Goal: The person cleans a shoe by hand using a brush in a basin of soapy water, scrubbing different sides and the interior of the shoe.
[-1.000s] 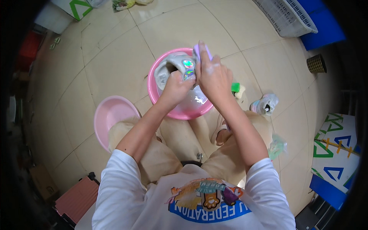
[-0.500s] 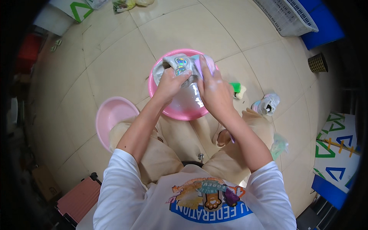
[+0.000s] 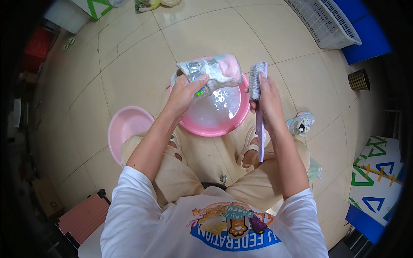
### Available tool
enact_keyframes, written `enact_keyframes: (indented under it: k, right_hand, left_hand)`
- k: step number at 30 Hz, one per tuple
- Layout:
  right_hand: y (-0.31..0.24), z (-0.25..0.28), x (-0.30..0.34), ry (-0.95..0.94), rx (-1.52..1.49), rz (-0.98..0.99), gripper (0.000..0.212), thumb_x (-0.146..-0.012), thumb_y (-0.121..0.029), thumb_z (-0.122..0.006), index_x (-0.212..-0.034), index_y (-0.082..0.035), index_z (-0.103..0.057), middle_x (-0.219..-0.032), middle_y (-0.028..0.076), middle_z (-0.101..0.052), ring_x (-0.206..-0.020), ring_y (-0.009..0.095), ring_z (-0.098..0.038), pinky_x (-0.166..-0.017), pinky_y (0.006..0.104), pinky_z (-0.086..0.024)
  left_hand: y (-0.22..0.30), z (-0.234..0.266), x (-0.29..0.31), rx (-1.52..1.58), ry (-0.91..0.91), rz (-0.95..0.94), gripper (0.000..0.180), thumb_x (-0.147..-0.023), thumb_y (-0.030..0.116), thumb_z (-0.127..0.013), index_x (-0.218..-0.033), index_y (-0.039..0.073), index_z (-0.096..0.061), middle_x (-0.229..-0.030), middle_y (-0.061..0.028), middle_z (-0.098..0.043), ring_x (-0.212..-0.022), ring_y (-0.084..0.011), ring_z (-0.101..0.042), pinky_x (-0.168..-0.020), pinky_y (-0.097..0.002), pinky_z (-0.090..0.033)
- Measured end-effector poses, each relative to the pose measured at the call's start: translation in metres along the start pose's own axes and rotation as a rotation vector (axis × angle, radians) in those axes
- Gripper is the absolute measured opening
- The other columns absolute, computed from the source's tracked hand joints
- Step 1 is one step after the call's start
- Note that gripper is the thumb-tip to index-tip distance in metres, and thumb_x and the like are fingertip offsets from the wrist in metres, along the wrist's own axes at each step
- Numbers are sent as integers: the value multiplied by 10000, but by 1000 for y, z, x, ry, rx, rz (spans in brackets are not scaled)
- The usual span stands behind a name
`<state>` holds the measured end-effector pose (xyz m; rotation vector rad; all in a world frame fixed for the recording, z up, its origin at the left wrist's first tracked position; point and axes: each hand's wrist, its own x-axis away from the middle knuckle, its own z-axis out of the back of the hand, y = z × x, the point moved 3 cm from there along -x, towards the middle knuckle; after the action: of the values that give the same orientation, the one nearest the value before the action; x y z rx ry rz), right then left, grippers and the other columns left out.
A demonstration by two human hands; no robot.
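My left hand (image 3: 186, 91) grips a small shoe (image 3: 213, 71), white and pink with shiny patches, held sideways above a pink basin (image 3: 234, 122) of soapy water. My right hand (image 3: 266, 95) holds a lilac scrubbing brush (image 3: 258, 86) upright, bristles facing the shoe, a short gap between them. The brush handle runs down along my right forearm. I sit low with my knees on either side of the basin.
A second, empty pink basin (image 3: 124, 127) lies on the tiled floor at my left. The matching shoe (image 3: 301, 123) rests on the floor by my right knee. A white mesh basket (image 3: 327, 21) and blue mat lie far right; a pink case (image 3: 84, 219) lower left.
Both hands have lifted from the basin. The brush was against the shoe earlier; now my right hand has pulled it away to the right, and the shoe is held higher.
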<state>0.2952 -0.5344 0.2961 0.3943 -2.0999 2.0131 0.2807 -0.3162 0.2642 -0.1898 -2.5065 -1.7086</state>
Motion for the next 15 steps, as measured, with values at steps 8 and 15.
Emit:
enact_keyframes:
  k: [8, 15]
  right_hand:
    - [39, -16, -18, -137, -487, -369, 417, -1040, -426, -385, -1003, -25, -494, -710, 73, -539, -468, 109, -403, -441, 252, -385]
    - [50, -21, -21, -33, -447, -317, 346, -1030, -349, -405, -966, -25, -510, -691, 62, -511, -507, 134, -428, -500, 287, -423]
  left_hand:
    - [5, -9, 6, 73, -38, 98, 403, -932, 153, -630, -1279, -23, -524, -1181, -99, -619, -1030, -146, -614, -892, -308, -504]
    - [3, -24, 12, 862, -174, 371, 511, -985, 441, -461, -1264, 20, -540, -1202, -120, -626, -1072, -280, -624, -982, -453, -480]
